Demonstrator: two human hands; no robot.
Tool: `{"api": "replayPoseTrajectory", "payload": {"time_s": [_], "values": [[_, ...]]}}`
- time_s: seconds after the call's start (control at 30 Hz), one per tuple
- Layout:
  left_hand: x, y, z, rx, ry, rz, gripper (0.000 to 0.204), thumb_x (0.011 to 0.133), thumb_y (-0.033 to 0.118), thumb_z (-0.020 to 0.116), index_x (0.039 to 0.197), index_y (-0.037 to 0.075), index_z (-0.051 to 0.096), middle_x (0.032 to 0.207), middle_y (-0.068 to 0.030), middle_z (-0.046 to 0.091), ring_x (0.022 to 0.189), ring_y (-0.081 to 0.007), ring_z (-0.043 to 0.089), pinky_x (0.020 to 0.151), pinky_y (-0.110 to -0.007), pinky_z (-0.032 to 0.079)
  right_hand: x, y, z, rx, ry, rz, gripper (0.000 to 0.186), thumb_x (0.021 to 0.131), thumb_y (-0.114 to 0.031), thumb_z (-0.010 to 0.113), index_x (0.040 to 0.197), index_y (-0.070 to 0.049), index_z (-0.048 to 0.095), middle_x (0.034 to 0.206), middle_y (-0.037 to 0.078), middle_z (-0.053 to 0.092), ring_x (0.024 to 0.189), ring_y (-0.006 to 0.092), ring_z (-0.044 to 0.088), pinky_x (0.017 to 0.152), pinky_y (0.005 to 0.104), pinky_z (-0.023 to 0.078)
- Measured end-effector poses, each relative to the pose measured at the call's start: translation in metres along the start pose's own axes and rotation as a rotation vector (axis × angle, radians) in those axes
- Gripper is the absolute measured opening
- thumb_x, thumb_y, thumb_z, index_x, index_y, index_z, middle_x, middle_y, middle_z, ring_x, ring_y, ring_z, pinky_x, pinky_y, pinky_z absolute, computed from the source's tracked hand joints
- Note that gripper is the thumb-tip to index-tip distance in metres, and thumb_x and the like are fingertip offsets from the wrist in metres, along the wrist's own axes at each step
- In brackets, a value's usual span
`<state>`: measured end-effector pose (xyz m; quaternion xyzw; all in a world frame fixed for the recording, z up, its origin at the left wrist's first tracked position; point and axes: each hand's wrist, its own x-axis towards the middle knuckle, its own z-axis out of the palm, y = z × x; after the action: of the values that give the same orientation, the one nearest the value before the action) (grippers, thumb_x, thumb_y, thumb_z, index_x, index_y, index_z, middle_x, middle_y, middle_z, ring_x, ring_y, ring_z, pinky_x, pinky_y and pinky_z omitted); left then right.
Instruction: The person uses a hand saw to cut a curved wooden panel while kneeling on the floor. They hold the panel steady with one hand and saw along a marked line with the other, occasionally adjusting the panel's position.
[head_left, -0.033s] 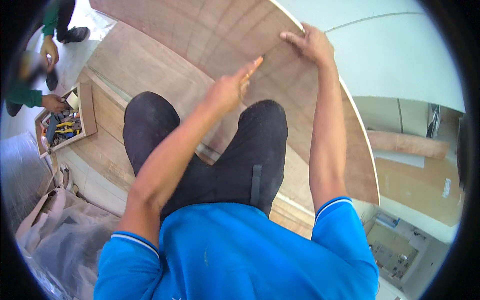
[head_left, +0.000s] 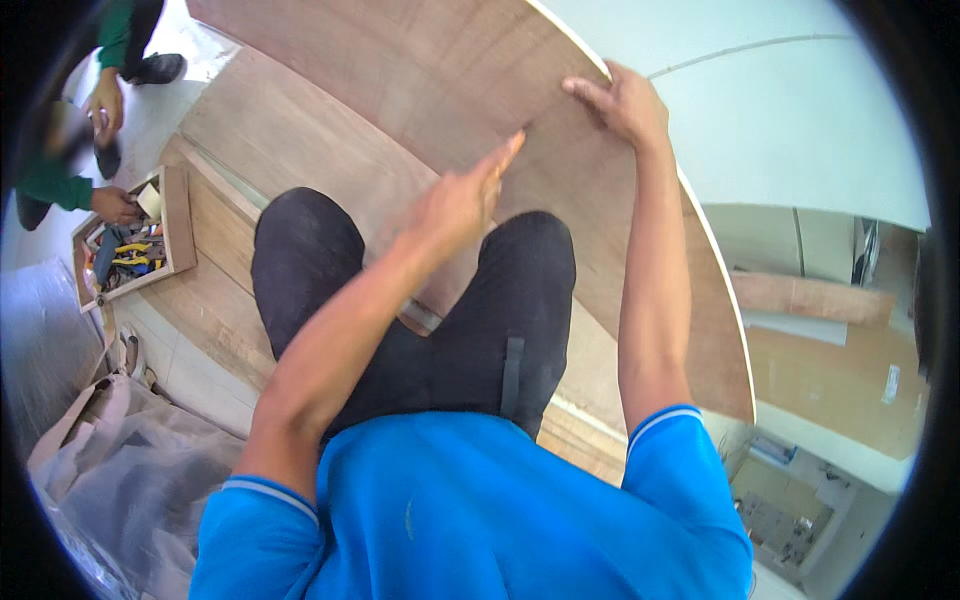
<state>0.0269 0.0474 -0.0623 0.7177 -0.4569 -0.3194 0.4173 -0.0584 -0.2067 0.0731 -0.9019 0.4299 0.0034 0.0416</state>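
Head view: orange stick [head_left: 516, 142] was finger-clamped by left hand [head_left: 458, 205], plywood panel [head_left: 430, 65] by right hand [head_left: 635, 108]; panel tilt was risked if grip slipped.

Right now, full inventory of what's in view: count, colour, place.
Curved panel: 1, brown with pale edge, ahead
Orange stick: 1, orange, in left hand
Flat boards: at least 2, brown, under panel and knees
Toolbox: 1, tan, left
Tools: several, mixed colours, inside toolbox
Plastic sheeting: uncountable, translucent, lower left
Brown sheet: 1, brown, right
Co-worker's hands: 2, green-sleeved, upper left
Shirt: 1, blue, on wearer
Trousers: 1 pair, black, on wearer
Hands: 2, bare; left on stick, right hand at panel edge
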Motion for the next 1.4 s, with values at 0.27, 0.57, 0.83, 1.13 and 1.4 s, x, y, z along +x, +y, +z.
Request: {"api": "replayPoseTrajectory", "payload": {"time_s": [0.27,0.57,0.83,1.13,1.4], "values": [[-0.121,0.012,-0.052,0.089,-0.114,-0.028,0.060,0.104,0.019,0.061,0.161,0.031,0.046,0.100,-0.0282,0.073,0.089,-0.0492,0.072,0.077,-0.056,0.057,-0.010,0.040,-0.002,-0.015,0.119,0.055,0.076,0.080,-0.076,0.080,0.117,-0.010,0.078,0.086,0.005,0.078,0.083,0.0224,0.075,0.075,0.0420,0.055],[-0.098,0.012,-0.033,0.170,-0.078,-0.092,0.055,0.105,0.020,0.062,0.158,0.018,0.051,0.102,-0.0305,0.073,0.092,-0.0477,0.073,0.076,-0.054,0.058,-0.015,0.028,0.020,0.005,0.152,-0.005,0.076,0.080,-0.076,0.080,0.117,-0.009,0.078,0.087,0.006,0.079,0.084,0.0239,0.076,0.077,0.0438,0.056],[-0.047,-0.026,-0.003,0.125,-0.108,-0.077,0.064,0.105,0.016,0.060,0.164,0.034,0.041,0.123,-0.0305,0.070,0.104,-0.0503,0.070,0.086,-0.054,0.059,-0.011,0.008,0.002,0.000,0.141,0.029,0.088,0.078,-0.079,0.079,0.133,-0.011,0.075,0.099,0.012,0.081,0.098,0.0289,0.078,0.086,0.0465,0.058],[-0.137,0.020,-0.067,0.034,-0.141,-0.114,0.068,0.102,0.012,0.064,0.164,0.029,0.043,0.125,-0.0259,0.072,0.104,-0.0475,0.072,0.088,-0.049,0.059,-0.005,0.021,-0.001,0.020,0.007,0.070,0.099,0.078,-0.081,0.075,0.146,-0.009,0.067,0.113,0.013,0.081,0.113,0.0317,0.076,0.094,0.0476,0.058],[0.012,-0.038,0.008,0.063,0.065,0.079,0.064,0.103,0.019,0.062,0.162,0.037,0.043,0.102,-0.0303,0.072,0.094,-0.0522,0.070,0.082,-0.060,0.057,0.000,-0.006,0.000,-0.015,0.108,-0.036,0.085,0.080,-0.077,0.078,0.132,-0.009,0.073,0.096,0.010,0.080,0.097,0.0293,0.077,0.085,0.0467,0.057]]}}
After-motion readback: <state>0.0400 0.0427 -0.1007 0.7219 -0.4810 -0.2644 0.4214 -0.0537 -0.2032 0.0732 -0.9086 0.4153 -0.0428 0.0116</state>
